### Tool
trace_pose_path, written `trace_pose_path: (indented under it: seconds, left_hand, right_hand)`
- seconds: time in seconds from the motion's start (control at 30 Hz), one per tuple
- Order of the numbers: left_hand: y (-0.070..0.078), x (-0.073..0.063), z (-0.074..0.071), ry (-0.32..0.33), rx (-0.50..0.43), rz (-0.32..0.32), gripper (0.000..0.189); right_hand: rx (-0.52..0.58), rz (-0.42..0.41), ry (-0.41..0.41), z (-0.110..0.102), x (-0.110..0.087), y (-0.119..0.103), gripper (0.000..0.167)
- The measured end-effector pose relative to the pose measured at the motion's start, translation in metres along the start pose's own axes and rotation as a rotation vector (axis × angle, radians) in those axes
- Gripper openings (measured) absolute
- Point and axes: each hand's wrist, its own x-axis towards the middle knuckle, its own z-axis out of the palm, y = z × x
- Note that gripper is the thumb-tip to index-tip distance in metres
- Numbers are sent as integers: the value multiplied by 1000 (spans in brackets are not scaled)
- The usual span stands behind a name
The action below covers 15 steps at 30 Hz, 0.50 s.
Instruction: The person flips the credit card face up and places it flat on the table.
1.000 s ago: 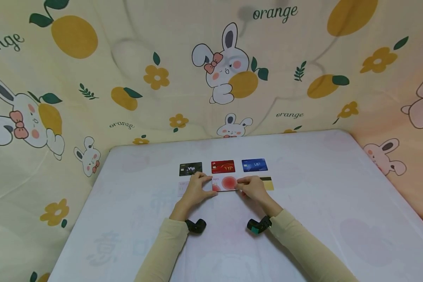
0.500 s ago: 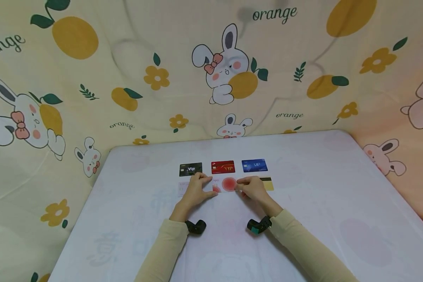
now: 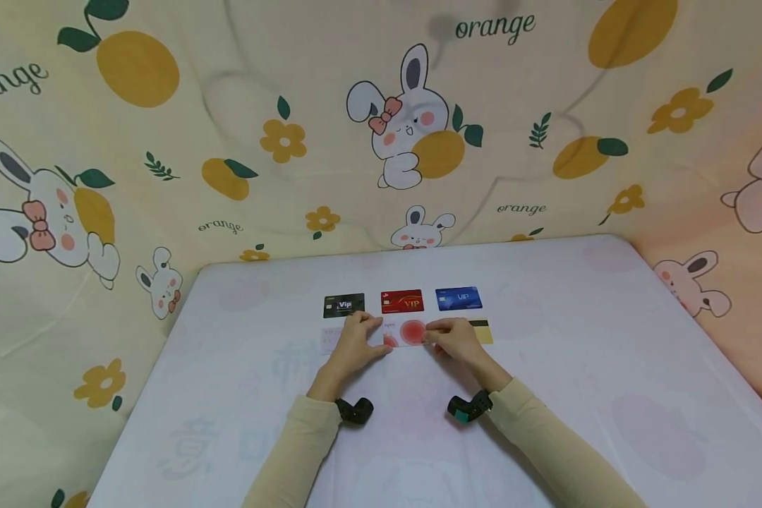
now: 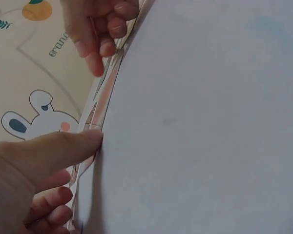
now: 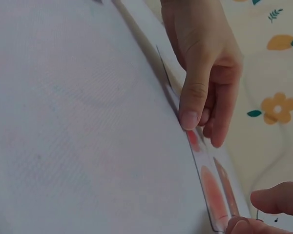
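A white card with a red circle (image 3: 413, 331) lies in the front row, between my two hands. My left hand (image 3: 354, 341) is at its left end, thumb and index finger spread apart, the thumb (image 4: 90, 141) touching the near edge. At the right end my right hand (image 3: 455, 337) pinches the card between thumb (image 5: 189, 119) and curled fingers. The right end is hidden by this hand. A pale pink card (image 3: 328, 339) is partly covered by the left hand, and a gold card with a black stripe (image 3: 484, 333) by the right.
Behind the hands lie a black card (image 3: 343, 305), a red card (image 3: 402, 300) and a blue card (image 3: 458, 298) in a row. The white-covered table (image 3: 546, 367) ends at a printed cloth backdrop (image 3: 355, 141). A black wrist device sits on each wrist.
The white card's near edge has come down flat, and the dark line along it is gone. Both hands have stayed almost in place.
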Motion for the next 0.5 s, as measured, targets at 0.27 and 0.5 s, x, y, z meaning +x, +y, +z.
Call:
trace_pose_path:
  seconds: [0.27, 0.5]
  left_hand:
    - [10, -5, 4, 41, -9, 75, 54]
    - [18, -8, 7, 64, -17, 124, 50]
  right_hand:
    - [-4, -41, -9, -9, -9, -3, 29]
    - [-10, -48, 1, -17, -14, -3, 30]
